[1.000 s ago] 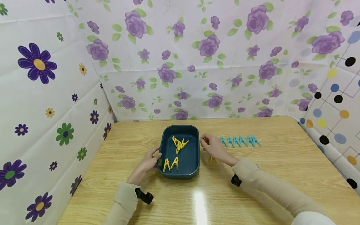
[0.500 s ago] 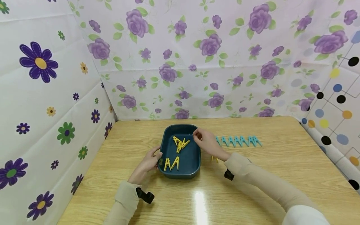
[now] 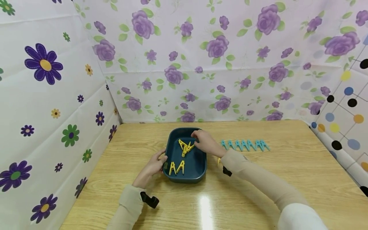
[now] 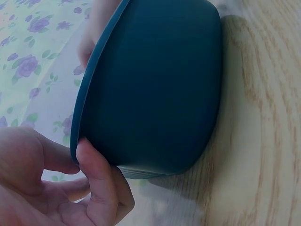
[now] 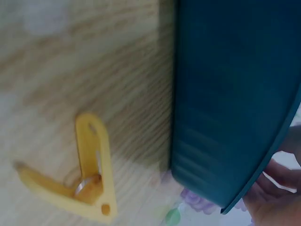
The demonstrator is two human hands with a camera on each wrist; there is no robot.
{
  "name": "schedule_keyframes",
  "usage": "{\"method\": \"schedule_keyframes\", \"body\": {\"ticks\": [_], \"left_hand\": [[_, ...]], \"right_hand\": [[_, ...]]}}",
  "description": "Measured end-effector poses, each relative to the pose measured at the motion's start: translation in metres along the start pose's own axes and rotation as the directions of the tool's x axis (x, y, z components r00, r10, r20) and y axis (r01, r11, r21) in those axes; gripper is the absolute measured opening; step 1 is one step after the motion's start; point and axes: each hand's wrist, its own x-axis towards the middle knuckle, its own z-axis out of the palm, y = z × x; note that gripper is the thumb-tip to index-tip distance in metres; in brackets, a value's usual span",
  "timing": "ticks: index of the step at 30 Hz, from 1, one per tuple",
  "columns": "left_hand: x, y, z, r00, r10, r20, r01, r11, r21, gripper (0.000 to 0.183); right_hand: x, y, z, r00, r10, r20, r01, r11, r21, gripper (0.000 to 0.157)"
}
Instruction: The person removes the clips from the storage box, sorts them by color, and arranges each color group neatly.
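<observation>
A dark teal plastic tub (image 3: 185,179) stands on the table with several yellow clothespins (image 3: 180,167) inside, some bunched at the far middle and two near the front. My left hand (image 3: 153,164) pinches the tub's left rim; in the left wrist view its thumb and fingers (image 4: 96,165) lie on either side of the edge. Over the tub's right rim reaches my right hand (image 3: 204,142), fingers loosely bent and nothing seen between them, fingertips near the bunched clothespins. Partly behind the right forearm, a single yellow clothespin (image 5: 96,174) lies on the table right of the tub.
A row of several blue clothespins (image 3: 242,145) lies on the wooden table (image 3: 138,134) right of the right hand. Flowered cloth (image 3: 189,64) hangs behind the table, with more patterned cloth at both sides.
My right hand has moved left from beside the tub to over its inside, near the yellow clothespins. The left hand stays on the rim. The view has shifted slightly.
</observation>
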Motion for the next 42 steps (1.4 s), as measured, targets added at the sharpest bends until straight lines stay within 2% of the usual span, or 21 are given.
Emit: {"method": "schedule_keyframes", "body": {"ticks": [4,7,11,14,19,25,33,38,42], "left_hand": [[0.000,0.000,0.000,1.000,0.011,0.003,-0.011,1.000,0.000,0.049],[0.000,0.000,0.000,1.000,0.010,0.008,-0.010,1.000,0.004,0.048],[-0.001,0.001,0.000,1.000,0.002,0.000,-0.002,1.000,0.003,0.048],[-0.001,0.001,0.001,1.000,0.005,0.000,-0.005,1.000,-0.001,0.048],[0.000,0.000,0.001,1.000,0.018,0.015,-0.018,1.000,-0.003,0.048],[-0.003,0.001,0.002,1.000,0.021,0.001,-0.021,1.000,-0.010,0.048],[-0.005,0.001,0.005,1.000,-0.003,0.005,0.003,1.000,0.010,0.048],[-0.005,0.004,0.004,1.000,-0.008,0.001,0.008,0.999,0.032,0.049],[-0.004,0.005,0.003,1.000,-0.009,-0.001,0.009,1.000,0.027,0.048]], "right_hand": [[0.007,0.004,0.004,0.995,-0.055,0.085,0.063,0.992,-0.106,0.032],[0.011,0.005,0.006,0.981,-0.070,0.178,0.099,0.982,-0.159,0.033],[0.017,0.004,0.007,0.959,-0.060,0.277,0.127,0.965,-0.229,0.037],[0.021,0.006,0.009,0.952,-0.045,0.301,0.138,0.945,-0.296,0.039],[0.025,0.010,0.011,0.948,-0.033,0.315,0.150,0.924,-0.352,0.038],[0.024,0.010,0.010,0.950,-0.079,0.302,0.187,0.919,-0.347,0.022],[0.020,0.011,0.008,0.937,-0.108,0.332,0.188,0.958,-0.217,0.020],[0.013,0.011,0.004,0.943,-0.158,0.293,0.211,0.964,-0.161,0.019],[0.006,0.009,-0.001,0.956,-0.212,0.203,0.241,0.962,-0.129,0.020]]}}
